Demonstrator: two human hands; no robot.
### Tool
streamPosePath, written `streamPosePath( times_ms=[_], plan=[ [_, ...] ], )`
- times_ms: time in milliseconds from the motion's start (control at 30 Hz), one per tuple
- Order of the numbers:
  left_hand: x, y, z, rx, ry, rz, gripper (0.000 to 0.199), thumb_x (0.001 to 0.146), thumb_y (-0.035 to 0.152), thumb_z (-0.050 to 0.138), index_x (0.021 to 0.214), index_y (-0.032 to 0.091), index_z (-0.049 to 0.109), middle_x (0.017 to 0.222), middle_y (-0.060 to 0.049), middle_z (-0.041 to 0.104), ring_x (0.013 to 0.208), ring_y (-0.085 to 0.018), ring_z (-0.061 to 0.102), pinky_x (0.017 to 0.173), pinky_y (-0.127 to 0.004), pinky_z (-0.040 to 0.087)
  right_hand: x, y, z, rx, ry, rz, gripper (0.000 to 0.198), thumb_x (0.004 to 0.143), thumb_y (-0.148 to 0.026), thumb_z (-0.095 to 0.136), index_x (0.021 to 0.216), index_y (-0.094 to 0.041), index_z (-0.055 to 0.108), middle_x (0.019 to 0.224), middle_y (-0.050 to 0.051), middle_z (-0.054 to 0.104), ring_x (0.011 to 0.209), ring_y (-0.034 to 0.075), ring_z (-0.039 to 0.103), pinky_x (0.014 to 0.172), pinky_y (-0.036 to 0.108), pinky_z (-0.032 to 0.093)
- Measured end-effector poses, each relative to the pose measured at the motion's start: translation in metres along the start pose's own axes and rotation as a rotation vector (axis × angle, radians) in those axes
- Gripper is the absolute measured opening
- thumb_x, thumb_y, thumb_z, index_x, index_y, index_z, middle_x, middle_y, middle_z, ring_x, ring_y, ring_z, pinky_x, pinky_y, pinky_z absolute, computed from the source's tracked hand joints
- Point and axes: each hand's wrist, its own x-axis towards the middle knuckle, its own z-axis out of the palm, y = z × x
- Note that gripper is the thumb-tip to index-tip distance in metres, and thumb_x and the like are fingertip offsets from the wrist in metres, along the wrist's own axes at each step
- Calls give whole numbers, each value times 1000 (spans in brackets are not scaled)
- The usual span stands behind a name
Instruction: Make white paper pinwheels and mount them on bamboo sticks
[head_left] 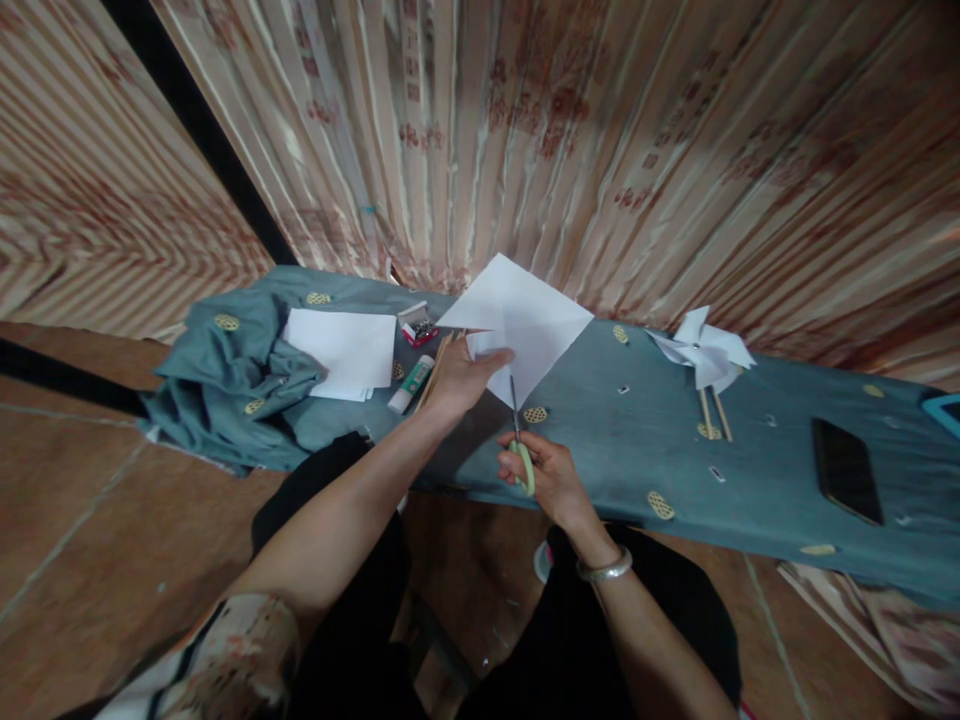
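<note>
A white sheet of paper (536,315) is held up above the cloth, one corner pointing toward me. My left hand (463,375) pinches it at its left side, where a slit runs in from the edge. Through the handles of green scissors (525,468) go the fingers of my right hand (551,470), closed around them. The scissors' blades meet the paper's near corner; whether they are parted is too small to tell. Just left of my left hand lie thin wooden sticks (435,375), partly hidden by it, and a green-and-white glue stick (411,385).
A blue-green cloth (600,440) covers the narrow table. Left are a stack of white paper (349,350) and a small red box (417,326) of pins. Right are white paper pinwheels (705,350) on sticks, a dark phone (847,470) and a blue-edged object (943,410). Behind hangs a curtain (480,130).
</note>
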Motion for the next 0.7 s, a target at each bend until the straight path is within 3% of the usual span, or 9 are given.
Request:
streamPosePath(
  times_ms=[167, 700],
  plan=[
    [1, -4, -2, 84, 71, 30, 22, 67, 33, 73, 78, 15, 68, 76, -3, 70, 69, -17, 62, 66, -27, 50, 1, 1, -2, 0, 4, -15, 41, 57, -50, 80, 82, -20, 65, 54, -4, 62, 47, 11, 55, 49, 24, 46],
    [3, -9, -4, 132, 22, 4, 18, 67, 32, 70, 73, 15, 66, 69, -1, 65, 61, -15, 58, 61, -26, 48, 2, 10, -7, -48, 14, -60, 39, 61, -48, 80, 84, -20, 67, 55, -3, 64, 51, 13, 58, 51, 25, 47]
  ],
)
